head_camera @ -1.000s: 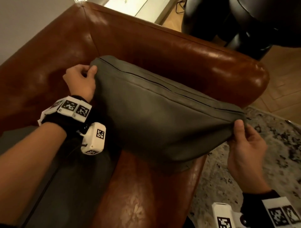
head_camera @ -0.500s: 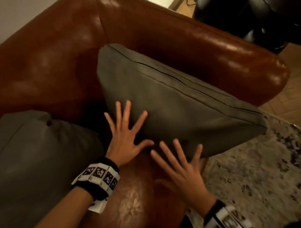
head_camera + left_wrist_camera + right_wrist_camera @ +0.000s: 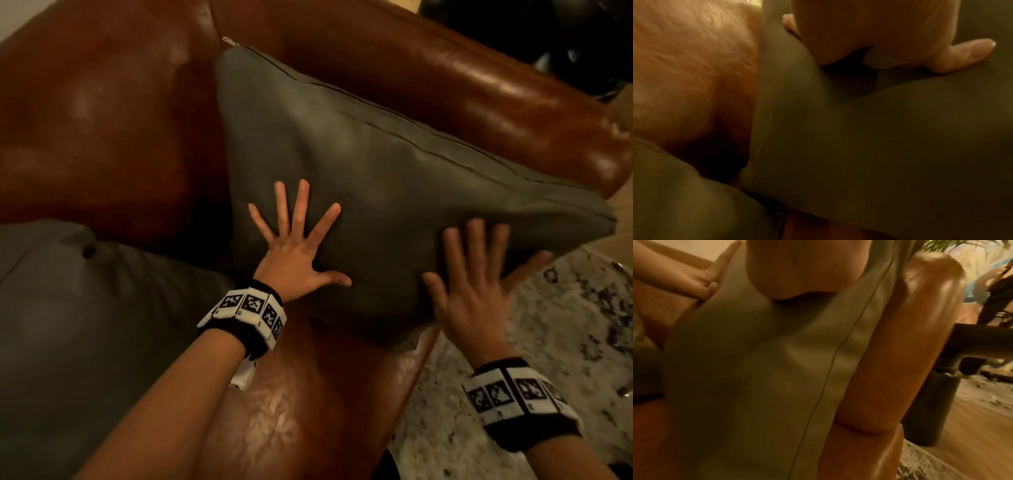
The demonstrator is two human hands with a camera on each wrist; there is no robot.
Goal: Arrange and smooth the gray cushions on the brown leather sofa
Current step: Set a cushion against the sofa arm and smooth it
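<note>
A gray cushion (image 3: 387, 178) leans against the armrest (image 3: 479, 89) of the brown leather sofa (image 3: 96, 113). My left hand (image 3: 296, 246) presses flat on the cushion's lower left face, fingers spread wide. My right hand (image 3: 476, 277) lies flat on its lower right part, fingers straight, thumb toward the cushion's right corner. In the left wrist view the palm (image 3: 869, 30) rests on the gray cushion (image 3: 869, 138). The right wrist view shows the cushion (image 3: 756, 378) with its seam beside the armrest (image 3: 900, 345). A second gray cushion (image 3: 85, 335) lies at the lower left.
The bare sofa seat (image 3: 308, 411) shows below the cushion. A patterned rug (image 3: 565, 342) covers the floor on the right. Dark furniture (image 3: 548, 34) stands behind the armrest, and a dark round base (image 3: 929, 407) stands on the wooden floor.
Both hands let go of the cushion's top corners and went flat onto its face. Since half a second ago, the right hand has slid right toward the corner.
</note>
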